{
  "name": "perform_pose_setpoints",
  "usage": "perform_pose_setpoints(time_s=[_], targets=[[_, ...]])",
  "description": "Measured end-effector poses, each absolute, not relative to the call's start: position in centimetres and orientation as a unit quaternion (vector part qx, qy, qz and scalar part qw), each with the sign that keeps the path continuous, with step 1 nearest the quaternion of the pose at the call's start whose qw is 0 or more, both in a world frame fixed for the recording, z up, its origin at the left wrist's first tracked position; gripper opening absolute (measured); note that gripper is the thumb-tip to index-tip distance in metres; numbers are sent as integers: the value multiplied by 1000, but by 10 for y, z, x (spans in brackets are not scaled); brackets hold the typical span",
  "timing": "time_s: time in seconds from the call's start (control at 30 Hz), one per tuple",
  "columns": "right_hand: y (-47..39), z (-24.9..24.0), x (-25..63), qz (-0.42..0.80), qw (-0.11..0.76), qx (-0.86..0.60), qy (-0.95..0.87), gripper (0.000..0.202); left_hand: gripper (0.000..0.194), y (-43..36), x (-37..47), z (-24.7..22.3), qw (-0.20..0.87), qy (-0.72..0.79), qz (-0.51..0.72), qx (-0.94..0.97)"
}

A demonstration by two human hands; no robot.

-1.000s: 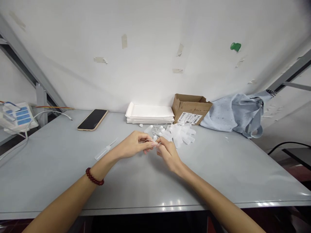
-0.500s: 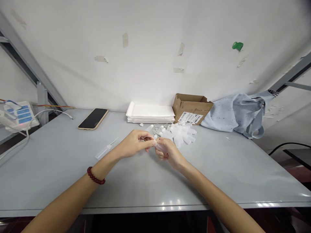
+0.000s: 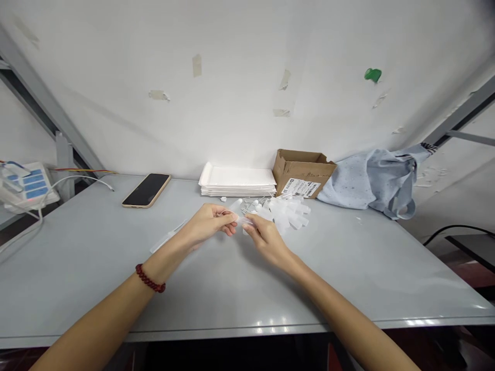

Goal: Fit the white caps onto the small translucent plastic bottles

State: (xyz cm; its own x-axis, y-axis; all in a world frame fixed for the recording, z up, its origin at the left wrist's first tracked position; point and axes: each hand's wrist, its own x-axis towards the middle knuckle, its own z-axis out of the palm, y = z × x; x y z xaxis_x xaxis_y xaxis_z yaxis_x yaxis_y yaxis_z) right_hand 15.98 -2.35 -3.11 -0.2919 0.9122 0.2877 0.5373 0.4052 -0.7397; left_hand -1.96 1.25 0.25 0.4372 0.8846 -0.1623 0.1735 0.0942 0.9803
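Observation:
Over the middle of the table, my left hand and my right hand meet at a small translucent plastic bottle. My left thumb and fingers pinch its tip end. The right thumb and fingers grip the body, hiding much of it. A thin curved piece, perhaps the bottle's nozzle, loops over the left fingers. Just beyond my right hand lies a heap of similar translucent bottles with small white caps and thin tips among them. Another bottle with a long thin tip lies left of my left wrist, partly covered by it.
White padded envelopes are stacked against the wall, beside an open cardboard box. A light blue cloth bag slumps at the right. Back left are a phone and a power strip with a white cable.
My right hand has changed its grip: its fingers were curled under the bottle and now lie straighter along it. Both hands have shifted slightly left in view, as has the whole scene.

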Motion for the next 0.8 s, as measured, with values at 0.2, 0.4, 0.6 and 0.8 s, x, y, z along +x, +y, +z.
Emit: perform_pose_setpoints(time_s=[0.2,0.4,0.6,0.8], targets=[[-21,-27,162,431,383,-465,-672,23,22,11,-20,5,533,440,286,664],[-19,-29,160,584,416,-425,-552,33,21,13,-20,5,502,418,289,700],[-19,-28,161,489,440,-446,-608,32,24,22,-22,-2,512,411,308,688],[-5,-38,177,32,366,-587,-722,37,32,45,-34,-29,169,452,301,823]])
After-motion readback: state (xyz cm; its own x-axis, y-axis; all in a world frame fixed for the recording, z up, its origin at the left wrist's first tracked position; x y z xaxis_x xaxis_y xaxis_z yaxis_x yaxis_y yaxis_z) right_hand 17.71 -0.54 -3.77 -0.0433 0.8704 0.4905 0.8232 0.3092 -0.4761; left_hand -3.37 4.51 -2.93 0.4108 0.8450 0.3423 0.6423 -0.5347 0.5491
